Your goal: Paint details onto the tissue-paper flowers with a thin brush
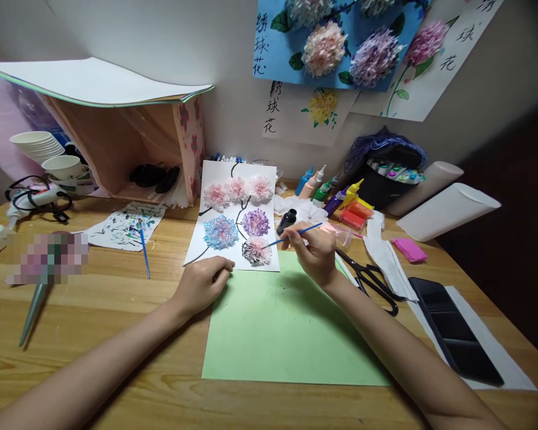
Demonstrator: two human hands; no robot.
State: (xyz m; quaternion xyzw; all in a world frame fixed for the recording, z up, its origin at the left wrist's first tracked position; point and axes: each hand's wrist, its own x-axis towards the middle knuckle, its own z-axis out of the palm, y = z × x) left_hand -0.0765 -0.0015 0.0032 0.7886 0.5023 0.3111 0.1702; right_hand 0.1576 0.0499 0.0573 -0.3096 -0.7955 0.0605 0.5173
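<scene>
My right hand (311, 251) grips a thin blue paintbrush (296, 233), its tip at a pink-and-white fluffy flower (260, 249) with black marks on its left side. That flower is at the lower right of a white sheet (196, 239), which also bears a purple flower (256, 223), a blue one (221, 232), several pink ones along the top and black branch lines. My left hand (205, 283) rests by the sheet's lower-left edge, fingers curled; whether anything is under them is hidden. A small black bottle (287, 221) stands between the sheet and my right hand.
Green paper (291, 340) lies before the sheet. Black scissors (370, 278), a black palette (457, 331) and paint bottles (321, 191) are to the right. On the left are a second blue brush (144, 254), stained tissue (121, 230) and a box (188, 149).
</scene>
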